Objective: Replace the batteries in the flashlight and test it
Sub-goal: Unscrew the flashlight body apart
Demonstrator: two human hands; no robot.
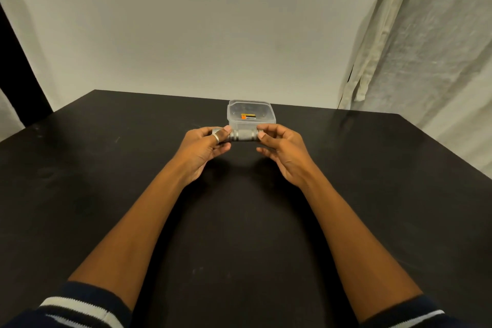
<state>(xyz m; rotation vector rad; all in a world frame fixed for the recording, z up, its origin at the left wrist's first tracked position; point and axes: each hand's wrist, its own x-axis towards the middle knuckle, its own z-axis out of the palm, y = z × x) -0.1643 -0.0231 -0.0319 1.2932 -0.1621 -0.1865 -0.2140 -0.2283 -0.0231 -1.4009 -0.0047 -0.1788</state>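
Nearest us, two dark sleeves with pale stripes, one at the left (pixel 80 309) and one at the right (pixel 415 314), with bare forearms reaching out over the black counter (pixel 239 234).

Left hand (pixel 205 146): fingers and ringed thumb curled round the left end of the flashlight (pixel 243 136), gripping it.

Flashlight: held between both hands, just in front of the box (pixel 266 122), low over the counter. We cannot tell whether it touches the surface. Its long axis runs left to right across the view, roughly level. Both ends are covered, so we cannot say which way the lens points.

Right hand (pixel 282 152): thumb and fingertips pinch the right end.

Box: clear plastic, open-topped, holding one battery (pixel 248 116) with an orange end.

Progress, in our judgement: early. The flashlight looks to be in one piece, with no cap or cells loose on the counter. The grip suits twisting an end off. Opening, swapping cells, closing and testing all appear to remain.
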